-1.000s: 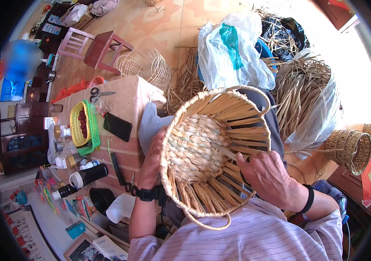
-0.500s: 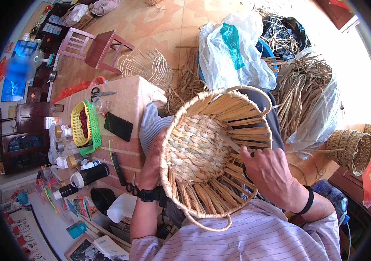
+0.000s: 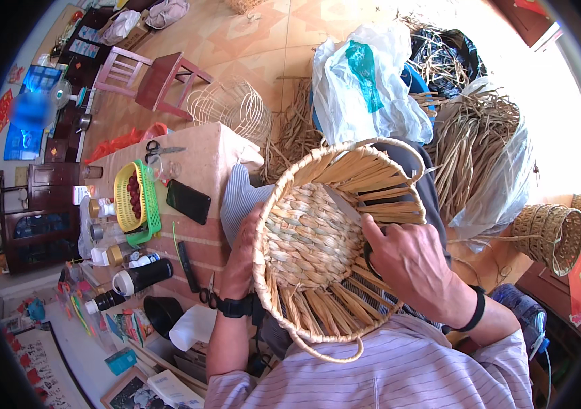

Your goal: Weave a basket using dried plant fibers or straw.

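Note:
A round woven basket (image 3: 307,235) rests tilted on my lap, its open mouth facing me. It has a plaited straw bottom, open side strands, a wrapped rim and two loop handles. My left hand (image 3: 244,249) is closed on the rim at the left, most of its fingers hidden behind the wall. Reaching over the right side, my right hand (image 3: 410,262) is closed on a thin, flat, blade-like tool (image 3: 345,206). Its pale tip points into the basket beside the side strands. Something dark loops by the fingers; the tool's handle is mostly hidden.
Left stands a cloth-covered table (image 3: 198,157) with a phone (image 3: 188,202), scissors (image 3: 161,150) and a yellow basket of red fruit (image 3: 127,204). Ahead lie a white plastic bag (image 3: 338,88) and dried straw bundles (image 3: 471,150). A wire frame (image 3: 236,109) and wooden chair (image 3: 161,82) stand beyond.
My right hand has shifted slightly left and up, and the tool's tip now sits higher, near the upper side strands. My left hand keeps its hold on the rim.

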Action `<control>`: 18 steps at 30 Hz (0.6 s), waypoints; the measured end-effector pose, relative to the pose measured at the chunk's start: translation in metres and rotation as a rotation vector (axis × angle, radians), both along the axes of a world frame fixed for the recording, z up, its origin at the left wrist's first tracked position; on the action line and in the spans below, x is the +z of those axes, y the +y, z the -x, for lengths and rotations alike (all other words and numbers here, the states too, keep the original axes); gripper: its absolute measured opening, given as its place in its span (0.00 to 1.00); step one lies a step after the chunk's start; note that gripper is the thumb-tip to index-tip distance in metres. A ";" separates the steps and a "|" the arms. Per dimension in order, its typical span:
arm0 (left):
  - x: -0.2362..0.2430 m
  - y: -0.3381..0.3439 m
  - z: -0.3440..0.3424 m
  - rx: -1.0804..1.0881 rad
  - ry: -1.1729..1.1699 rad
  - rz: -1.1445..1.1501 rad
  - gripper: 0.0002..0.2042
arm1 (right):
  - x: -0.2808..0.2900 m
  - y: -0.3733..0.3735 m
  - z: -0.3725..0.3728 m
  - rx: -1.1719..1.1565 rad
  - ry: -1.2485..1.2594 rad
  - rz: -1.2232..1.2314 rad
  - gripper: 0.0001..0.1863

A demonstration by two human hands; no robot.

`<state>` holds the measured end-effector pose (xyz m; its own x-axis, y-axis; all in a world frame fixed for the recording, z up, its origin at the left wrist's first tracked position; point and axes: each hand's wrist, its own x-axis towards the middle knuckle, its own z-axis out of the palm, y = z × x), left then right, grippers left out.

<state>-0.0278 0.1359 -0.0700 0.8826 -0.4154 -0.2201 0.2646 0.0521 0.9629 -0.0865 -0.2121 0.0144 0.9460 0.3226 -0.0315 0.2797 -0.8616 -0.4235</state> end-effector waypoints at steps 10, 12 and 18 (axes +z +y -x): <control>-0.002 0.000 -0.001 -0.005 -0.011 0.020 0.35 | -0.017 0.008 -0.005 0.066 -0.027 -0.067 0.25; -0.002 -0.001 -0.005 -0.003 -0.012 0.024 0.35 | -0.016 0.004 -0.007 0.036 -0.033 -0.091 0.28; -0.004 0.001 -0.005 -0.006 -0.016 0.036 0.35 | -0.014 0.000 -0.009 0.075 0.043 -0.088 0.30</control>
